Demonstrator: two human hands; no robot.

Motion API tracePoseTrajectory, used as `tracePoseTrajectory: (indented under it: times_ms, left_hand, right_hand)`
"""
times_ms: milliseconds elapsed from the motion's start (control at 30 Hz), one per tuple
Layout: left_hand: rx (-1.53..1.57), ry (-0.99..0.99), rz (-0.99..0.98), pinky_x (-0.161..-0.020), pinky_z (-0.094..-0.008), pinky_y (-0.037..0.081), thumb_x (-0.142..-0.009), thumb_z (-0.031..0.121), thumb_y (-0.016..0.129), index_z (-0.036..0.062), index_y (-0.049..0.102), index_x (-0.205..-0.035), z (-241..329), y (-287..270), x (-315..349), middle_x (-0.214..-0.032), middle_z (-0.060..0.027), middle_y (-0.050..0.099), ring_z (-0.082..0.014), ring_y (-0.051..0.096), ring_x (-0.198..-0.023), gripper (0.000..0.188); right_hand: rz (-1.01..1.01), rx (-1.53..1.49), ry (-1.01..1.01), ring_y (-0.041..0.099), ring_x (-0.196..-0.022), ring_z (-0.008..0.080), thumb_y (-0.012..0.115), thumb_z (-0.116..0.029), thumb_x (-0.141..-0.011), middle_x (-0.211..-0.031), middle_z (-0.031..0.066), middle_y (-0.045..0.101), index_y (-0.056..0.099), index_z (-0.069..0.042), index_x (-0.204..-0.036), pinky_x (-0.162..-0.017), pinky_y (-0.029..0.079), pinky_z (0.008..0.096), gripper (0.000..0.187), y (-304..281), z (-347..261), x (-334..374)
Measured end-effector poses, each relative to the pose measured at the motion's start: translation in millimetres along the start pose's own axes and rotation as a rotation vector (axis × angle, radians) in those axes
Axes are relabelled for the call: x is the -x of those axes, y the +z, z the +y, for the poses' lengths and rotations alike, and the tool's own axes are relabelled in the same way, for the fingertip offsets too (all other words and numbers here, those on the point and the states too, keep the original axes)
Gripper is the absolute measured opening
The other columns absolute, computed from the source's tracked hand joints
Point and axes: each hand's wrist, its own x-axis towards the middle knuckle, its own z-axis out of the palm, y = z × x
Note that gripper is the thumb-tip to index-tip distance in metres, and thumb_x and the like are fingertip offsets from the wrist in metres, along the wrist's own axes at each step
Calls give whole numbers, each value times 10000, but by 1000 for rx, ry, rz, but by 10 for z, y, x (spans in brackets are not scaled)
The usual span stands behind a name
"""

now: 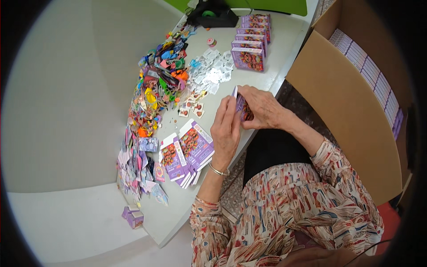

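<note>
Between my two hands, at the table's near edge, is a small purple printed box (240, 107) with a white flap or edge standing up at its top. My left hand (225, 127) presses its fingers along the box's left side. My right hand (263, 109) grips the other side, its thumb low on the printed face. Much of the box is hidden by the fingers. Just left of my left wrist lie flat, unfolded purple cartons (192, 144) in overlapping piles. Beyond my hands, finished-looking purple boxes (247, 59) stand upright in a row.
A heap of colourful small trinkets (153, 95) runs along the table's left side, with shiny folded pieces (135, 164) nearer. White slips (211, 69) lie mid-table. A black tape dispenser (213, 18) stands at the far end. On the right, a large cardboard carton (351, 115) holds rows of packed boxes.
</note>
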Motion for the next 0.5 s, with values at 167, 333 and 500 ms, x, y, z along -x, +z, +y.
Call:
tracePoseTrajectory:
  times_ms: [167,333,500]
  left_hand:
    - [284,-246,65,-889,-328,491,-911,62,618,-6,620,-1192,17,14,10,-1143,-154,658,-226,618,-1077,290]
    - [454,-469,36,-746,-246,511,-902,128,654,-36,661,-1100,-79,-62,-145,-890,-107,708,-104,640,-814,257]
    - [164,-353,19,-626,-237,470,-902,137,650,-24,670,-1092,92,-94,-191,-714,-91,662,-68,572,-666,251]
  right_hand:
    - [-9,-103,122,579,-930,390,769,-237,-604,-991,227,557,321,37,-1303,-800,497,443,874,-5,-50,65]
    - [-7,-201,87,570,-962,407,750,-188,-625,-1010,225,541,332,22,-1265,-826,495,447,792,17,-71,34]
    - [-66,-322,140,553,-1057,418,762,-167,-643,-1174,246,497,298,22,-1324,-896,474,419,846,61,-11,55]
